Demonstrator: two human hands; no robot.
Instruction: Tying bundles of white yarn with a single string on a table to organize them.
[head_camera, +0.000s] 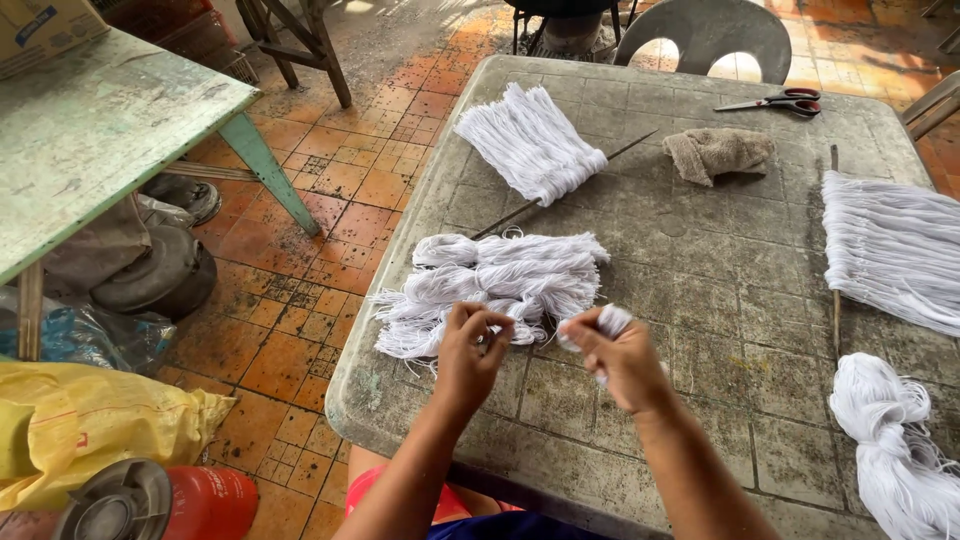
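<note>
left hand (470, 345) pinches strands | right hand (620, 355) grips small white bundle (612, 320), upright | yarn pile (495, 285) lengthwise left-right just beyond | scissors (775, 102) far

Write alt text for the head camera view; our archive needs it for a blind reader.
Two bare hands, left hand and right hand, pinch white cotton strands over a worn grey plastic table. A pile of white yarn bundles lies just beyond them, with more yarn tied along a thin stick, a rag and scissors farther back.
</note>
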